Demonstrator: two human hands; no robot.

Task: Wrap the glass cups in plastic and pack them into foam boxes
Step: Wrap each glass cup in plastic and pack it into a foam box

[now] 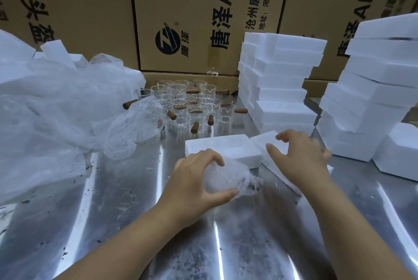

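Shiny steel desk [113, 200] with a wall of printed cardboard cartons [192, 8] behind it, looks like a packing corner.

Left hand [192, 180] sits near the middle of the shot, fingers and thumb curled round a wrapped cup [233, 173]. It's a lumpy bundle of cloudy plastic held just over the desk, and the glass inside is hard to make out. Right hand [303, 157] is at about 2 o'clock from it, with nothing in its grip. The fingers are spread and bent like a claw over a flat foam lid [264, 141]. Can't tell if the fingertips actually touch the foam.

At 12 o'clock from the left hand, just beside the bundle, lies a low foam box [221, 144], edge to edge with that lid.

Further out at 12 o'clock stands a cluster of bare glass cups [187, 103] with stubby wooden handles poking out every which way. At 9 to 10 o'clock a big heap of crumpled plastic bags [56, 103] spills over the desk, with some foam bits sticking up behind it. At 1 o'clock there's a tall foam stack [278, 80], and a second leaning stack [373, 89] at 3 o'clock.
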